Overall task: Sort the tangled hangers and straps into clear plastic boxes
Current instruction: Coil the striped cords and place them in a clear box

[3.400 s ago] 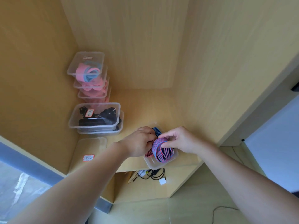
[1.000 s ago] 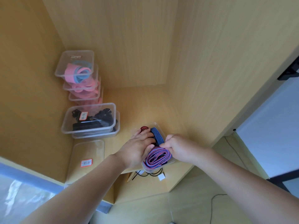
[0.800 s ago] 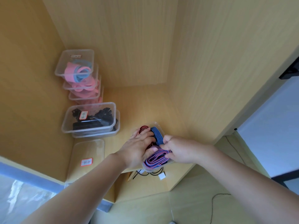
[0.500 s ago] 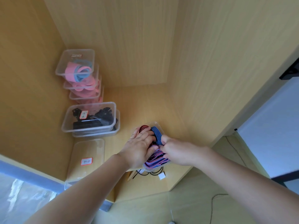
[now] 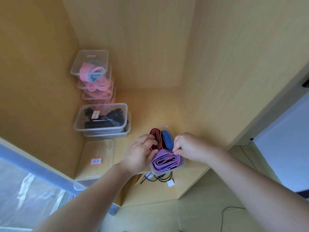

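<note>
Wooden shelf with box. Inside the box, right hand pinches the purple strap; left hand curls on the red strap. Packing step; next, probably press down.

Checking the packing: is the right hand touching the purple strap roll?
Touching. The head view shows the right hand pinching the top edge of the purple strap roll, with no gap.

Body notes:
- Left hand: bare, no glove.
- Right hand: bare too.
- Left forearm, behind left hand: uncovered from wrist to picture edge.
- Right forearm, behind right hand: same, uncovered to edge.
- Both forearms look broader farther from hands.
</note>
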A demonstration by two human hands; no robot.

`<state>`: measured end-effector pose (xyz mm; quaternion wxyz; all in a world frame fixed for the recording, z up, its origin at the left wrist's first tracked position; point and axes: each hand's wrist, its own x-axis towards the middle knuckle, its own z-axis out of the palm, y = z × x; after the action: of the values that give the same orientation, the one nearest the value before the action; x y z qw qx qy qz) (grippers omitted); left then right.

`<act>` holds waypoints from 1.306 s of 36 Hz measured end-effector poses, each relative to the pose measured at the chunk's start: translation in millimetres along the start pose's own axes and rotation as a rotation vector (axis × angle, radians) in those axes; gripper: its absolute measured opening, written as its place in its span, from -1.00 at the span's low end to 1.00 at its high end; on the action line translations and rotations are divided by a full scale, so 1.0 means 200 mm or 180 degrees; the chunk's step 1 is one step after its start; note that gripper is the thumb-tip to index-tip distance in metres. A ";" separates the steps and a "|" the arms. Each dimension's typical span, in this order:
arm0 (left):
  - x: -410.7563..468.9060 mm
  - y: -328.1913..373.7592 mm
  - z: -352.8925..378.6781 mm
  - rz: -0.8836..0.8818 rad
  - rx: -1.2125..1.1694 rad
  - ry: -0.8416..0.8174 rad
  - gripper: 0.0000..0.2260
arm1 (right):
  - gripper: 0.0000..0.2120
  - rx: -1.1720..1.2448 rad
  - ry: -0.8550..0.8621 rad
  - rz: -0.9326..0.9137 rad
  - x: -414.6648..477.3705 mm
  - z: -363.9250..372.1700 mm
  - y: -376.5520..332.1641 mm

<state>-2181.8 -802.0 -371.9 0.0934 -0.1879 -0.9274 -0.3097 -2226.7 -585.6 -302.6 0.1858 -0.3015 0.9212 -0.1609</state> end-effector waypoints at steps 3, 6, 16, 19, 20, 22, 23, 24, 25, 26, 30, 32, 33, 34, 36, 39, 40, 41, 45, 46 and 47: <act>-0.01 0.01 -0.03 0.0058 -0.0026 0.0071 -0.72 | -0.86 0.0016 0.0045 -0.0079 0.00 -0.04 -0.02; -0.03 0.02 -0.10 0.0139 0.0019 0.0167 -0.78 | -0.84 0.0047 0.0224 -0.0335 0.01 -0.07 -0.06; -0.35 -0.02 -0.34 -0.0496 0.0676 0.0504 -0.84 | -0.82 -0.0062 0.0149 -0.0898 0.22 -0.02 -0.40; -0.50 -0.02 -0.40 -0.0886 0.0813 0.0537 -0.83 | -0.79 -0.0104 0.0032 -0.1099 0.25 0.04 -0.53; -0.55 -0.01 -0.42 -0.0988 0.0829 0.0560 -0.83 | -0.79 -0.0113 0.0002 -0.1159 0.26 0.06 -0.57; -0.64 0.00 -0.44 -0.1230 0.0839 0.0587 -0.83 | -0.77 -0.0193 -0.0086 -0.1227 0.29 0.13 -0.65; -0.69 0.00 -0.45 -0.1352 0.0836 0.0595 -0.83 | -0.76 -0.0267 -0.0142 -0.1246 0.30 0.17 -0.69; -0.74 -0.01 -0.46 -0.1439 0.0830 0.0604 -0.83 | -0.74 -0.0353 -0.0189 -0.1266 0.31 0.22 -0.73; -0.78 -0.01 -0.47 -0.1500 0.0822 0.0611 -0.84 | -0.71 -0.0445 -0.0228 -0.1299 0.32 0.27 -0.76; -0.81 -0.02 -0.48 -0.1542 0.0813 0.0619 -0.84 | -0.68 -0.0541 -0.0262 -0.1334 0.32 0.33 -0.80; -0.91 -0.04 -0.50 -0.1652 0.0804 0.0616 -0.86 | -0.51 -0.0886 -0.0369 -0.1368 0.34 0.52 -0.88; -0.94 -0.06 -0.52 -0.1630 0.0784 0.0581 -0.85 | -0.38 -0.1100 -0.0435 -0.1310 0.36 0.59 -0.90; -0.95 -0.07 -0.53 -0.1612 0.0765 0.0551 -0.85 | -0.34 -0.1191 -0.0469 -0.1239 0.37 0.63 -0.90; -0.96 -0.08 -0.54 -0.1591 0.0748 0.0512 -0.84 | -0.32 -0.1263 -0.0496 -0.1147 0.37 0.66 -0.90; -0.97 -0.10 -0.56 -0.1552 0.0733 0.0411 -0.82 | -0.38 -0.1391 -0.0467 -0.1006 0.39 0.70 -0.90; -0.97 -0.15 -0.57 -0.1370 0.0629 0.0338 -0.82 | -0.52 -0.1479 -0.0245 -0.0955 0.40 0.75 -0.89; -0.97 -0.17 -0.57 -0.1327 0.0623 0.0299 -0.82 | -0.55 -0.1419 -0.0182 -0.0953 0.40 0.76 -0.89; -0.97 -0.19 -0.57 -0.1295 0.0617 0.0256 -0.82 | -0.56 -0.1317 -0.0140 -0.0967 0.39 0.76 -0.89; -0.95 -0.20 -0.57 -0.1039 0.0438 0.0214 -0.76 | -0.61 -0.0381 0.0175 -0.1252 0.34 0.74 -0.88; -0.94 -0.20 -0.57 -0.0955 0.0380 0.0224 -0.71 | -0.62 -0.0130 0.0249 -0.1283 0.33 0.72 -0.87; -0.93 -0.20 -0.57 -0.0884 0.0311 0.0229 -0.66 | -0.62 0.0036 0.0272 -0.1278 0.31 0.69 -0.86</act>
<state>-2021.5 -954.9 -356.5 0.0918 -0.0419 -0.9545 -0.2807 -2127.4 -780.8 -369.4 0.1124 -0.4709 0.8488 -0.2125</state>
